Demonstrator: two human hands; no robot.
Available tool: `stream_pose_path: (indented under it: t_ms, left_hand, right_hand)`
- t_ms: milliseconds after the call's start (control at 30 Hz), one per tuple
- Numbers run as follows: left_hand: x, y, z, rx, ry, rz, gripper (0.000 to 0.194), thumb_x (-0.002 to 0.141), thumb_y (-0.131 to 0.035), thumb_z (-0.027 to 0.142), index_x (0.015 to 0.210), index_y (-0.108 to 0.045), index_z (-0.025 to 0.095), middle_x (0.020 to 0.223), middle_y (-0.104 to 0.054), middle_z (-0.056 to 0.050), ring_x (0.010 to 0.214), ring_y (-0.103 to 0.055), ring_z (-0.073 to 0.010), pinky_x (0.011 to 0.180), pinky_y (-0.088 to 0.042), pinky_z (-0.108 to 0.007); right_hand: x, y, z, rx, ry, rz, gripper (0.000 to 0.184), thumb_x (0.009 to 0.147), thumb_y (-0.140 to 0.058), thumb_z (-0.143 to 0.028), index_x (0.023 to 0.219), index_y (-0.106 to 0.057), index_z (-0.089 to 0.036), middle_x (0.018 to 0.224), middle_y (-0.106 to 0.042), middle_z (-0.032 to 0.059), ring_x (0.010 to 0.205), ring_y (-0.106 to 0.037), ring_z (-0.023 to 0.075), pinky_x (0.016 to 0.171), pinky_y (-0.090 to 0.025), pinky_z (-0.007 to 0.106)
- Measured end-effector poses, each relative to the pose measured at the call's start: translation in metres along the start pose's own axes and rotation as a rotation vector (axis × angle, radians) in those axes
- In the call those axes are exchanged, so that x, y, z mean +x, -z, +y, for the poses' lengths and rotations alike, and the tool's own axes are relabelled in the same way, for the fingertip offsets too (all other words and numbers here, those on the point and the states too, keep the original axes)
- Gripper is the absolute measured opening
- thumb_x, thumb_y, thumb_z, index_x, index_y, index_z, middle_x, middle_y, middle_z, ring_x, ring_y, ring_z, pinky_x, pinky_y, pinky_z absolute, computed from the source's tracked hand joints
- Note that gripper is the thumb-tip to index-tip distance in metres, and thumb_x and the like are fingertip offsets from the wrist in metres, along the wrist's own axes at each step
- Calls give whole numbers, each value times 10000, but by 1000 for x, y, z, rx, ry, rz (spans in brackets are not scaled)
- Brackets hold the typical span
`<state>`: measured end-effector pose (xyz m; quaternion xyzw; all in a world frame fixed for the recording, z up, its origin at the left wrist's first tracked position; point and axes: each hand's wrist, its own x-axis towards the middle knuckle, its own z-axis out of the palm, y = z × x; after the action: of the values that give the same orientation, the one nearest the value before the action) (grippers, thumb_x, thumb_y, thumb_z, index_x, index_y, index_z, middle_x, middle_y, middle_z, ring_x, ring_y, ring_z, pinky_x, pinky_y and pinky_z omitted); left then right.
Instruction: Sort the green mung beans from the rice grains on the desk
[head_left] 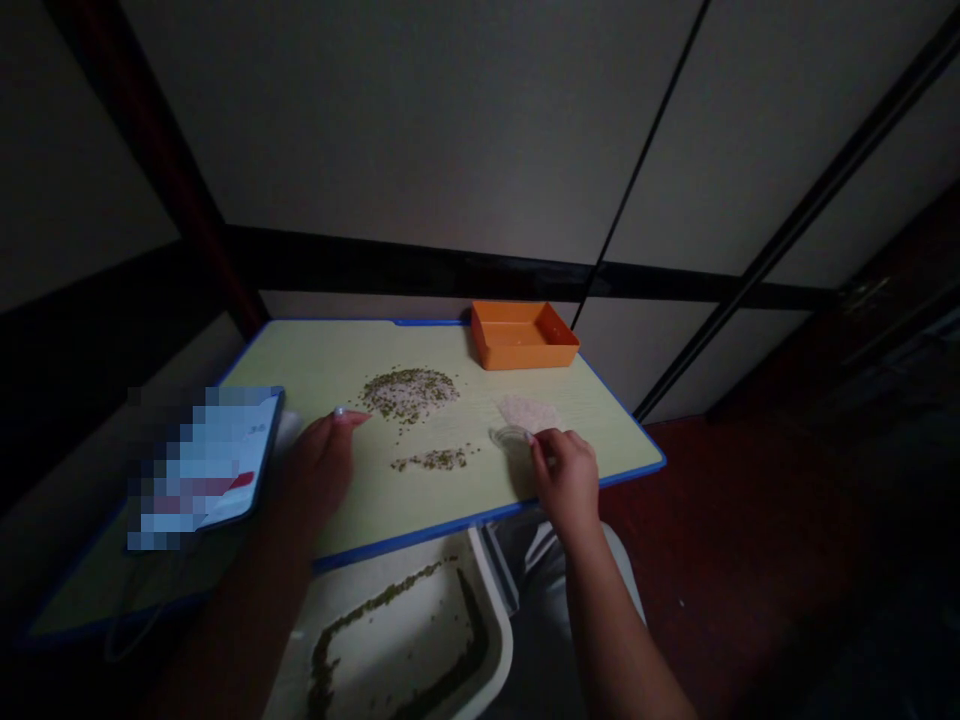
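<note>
A mixed pile of green beans and pale grains [412, 392] lies on the pale yellow table [360, 510]. Nearer the front edge is a small strip of the same mix [433, 460]. At the pile's left, my left hand [330, 445] has its index finger stretched out, with nothing visible in it. My right hand [566, 470] pinches the edge of a clear, round-rimmed plastic piece [510, 437], perhaps a lid. Just beyond that piece sits a heap of pale grains [531, 409], apart from the mixed pile.
An orange box [529, 355] stands at the far right of the table. A lit tablet [259, 450] leans at the left, near a looped cable. Below the front edge is a white basin [495, 650] with green beans along its inner sides. Cabinet panels rise behind the table.
</note>
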<state>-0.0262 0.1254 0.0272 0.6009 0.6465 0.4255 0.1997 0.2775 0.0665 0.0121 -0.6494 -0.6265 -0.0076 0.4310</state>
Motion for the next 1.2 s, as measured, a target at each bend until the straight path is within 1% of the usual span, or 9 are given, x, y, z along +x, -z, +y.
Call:
stream_pose_path:
  t_ms: [133, 267, 600, 700, 833, 900, 1000, 1100, 1200]
  left_hand:
    - [2, 1, -7, 9, 4, -18, 502, 980, -310, 559, 966, -720, 269, 1268, -786, -133, 1294, -697, -343, 1215, -491, -556]
    - [4, 0, -9, 4, 13, -16, 502, 992, -305, 553, 1009, -720, 271, 1274, -783, -129, 1298, -692, -333, 1216, -491, -547]
    - [3, 0, -8, 0, -9, 46, 493, 961, -321, 532, 994, -726, 253, 1210, -800, -115, 1243, -707, -309, 1197, -507, -526]
    - [3, 0, -9, -6, -7, 41, 488, 944, -332, 528, 994, -725, 243, 1211, -802, -131, 1237, -709, -325, 1196, -508, -545]
    - [3, 0, -7, 6, -17, 51, 496, 934, -335, 530, 1000, -724, 229, 1226, -795, -151, 1257, -696, -337, 1213, -490, -549]
    - [3, 0, -7, -2, -14, 44, 516, 934, -322, 542, 1006, -721, 221, 1233, -790, -163, 1260, -694, -341, 1213, -487, -552]
    - [3, 1, -8, -7, -36, 46, 511, 933, -323, 558, 992, -711, 231, 1213, -794, -154, 1245, -701, -334, 1201, -499, -538]
    - [3, 1, -10, -1, -80, 54, 486, 932, -338, 565, 977, -704, 249, 1172, -806, -126, 1211, -718, -308, 1176, -526, -491]
    - [2, 1, -12, 16, -76, 44, 505, 941, -321, 568, 996, -709, 249, 1192, -803, -120, 1207, -721, -297, 1161, -539, -481]
  right_hand:
    - [3, -10, -12, -217, -1, 6, 152, 984, -659, -197, 851, -732, -197, 796, -742, 99, 781, -638, 235, 768, -353, 344]
    - [8, -18, -22, -259, 12, -6, 186, 986, -708, -192, 800, -709, -202, 785, -754, 89, 802, -640, 226, 772, -326, 346]
    - [17, -29, -63, -241, 110, -293, 179, 1043, -687, -273, 904, -758, -186, 877, -808, 94, 922, -677, 232, 810, -322, 347]
    - [35, -25, -67, -173, 155, -321, 177, 1054, -670, -276, 945, -772, -181, 909, -799, 103, 946, -669, 239, 819, -349, 341]
    - [83, -26, -69, 2, 262, -352, 143, 1052, -677, -254, 991, -786, -185, 936, -772, 81, 939, -642, 215, 809, -388, 297]
    - [108, -35, -73, 41, 297, -403, 110, 1023, -725, -238, 958, -789, -177, 965, -765, 76, 960, -639, 207, 831, -399, 281]
    - [128, -56, -81, 7, 234, -492, 107, 1018, -725, -230, 983, -800, -163, 1005, -744, 83, 915, -638, 190, 771, -388, 269]
    - [125, -76, -86, 3, 257, -548, 136, 1040, -692, -259, 1045, -804, -182, 1068, -739, 81, 919, -645, 179, 722, -378, 260]
    - [115, -86, -85, -39, 282, -570, 181, 1058, -662, -296, 1099, -803, -190, 1125, -747, 93, 932, -654, 190, 697, -377, 274]
